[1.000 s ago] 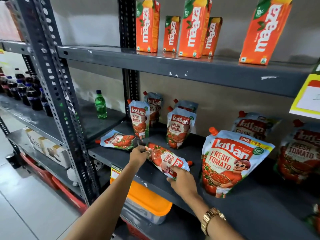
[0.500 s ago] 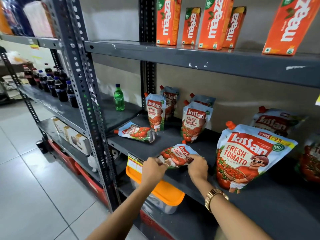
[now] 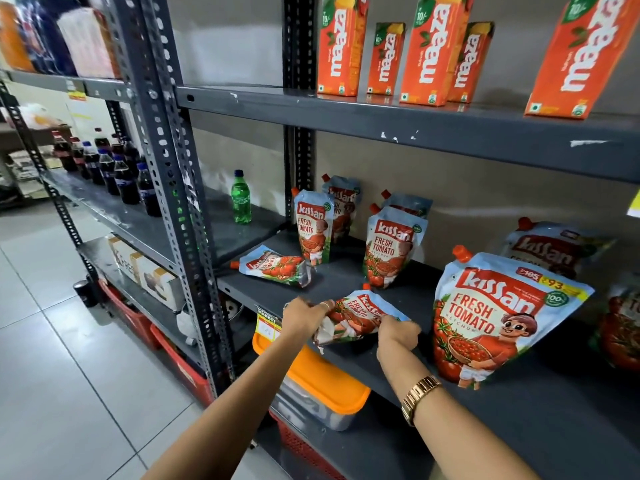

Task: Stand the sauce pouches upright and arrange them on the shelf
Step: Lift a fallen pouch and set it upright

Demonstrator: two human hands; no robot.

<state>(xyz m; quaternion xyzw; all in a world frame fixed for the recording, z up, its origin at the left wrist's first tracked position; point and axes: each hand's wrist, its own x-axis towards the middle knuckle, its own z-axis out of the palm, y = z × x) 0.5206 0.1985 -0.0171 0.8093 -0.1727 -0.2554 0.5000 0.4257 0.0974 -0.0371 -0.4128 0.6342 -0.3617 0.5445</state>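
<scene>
Grey painted steel shelf (image 3: pixel 346 282), scuffed; large glossy spouted pouch (image 3: pixel 498 317) standing right; small crinkled foil sauce pouch (image 3: pixel 360 315) tilted at near edge, left hand (image 3: pixel 304 315) and right hand (image 3: pixel 398 332) pinching its ends.

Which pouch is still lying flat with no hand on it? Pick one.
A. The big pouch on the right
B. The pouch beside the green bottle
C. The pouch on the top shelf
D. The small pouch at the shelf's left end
D: the small pouch at the shelf's left end lies on its side, untouched, while the left hand and right hand hold another pouch.
</scene>
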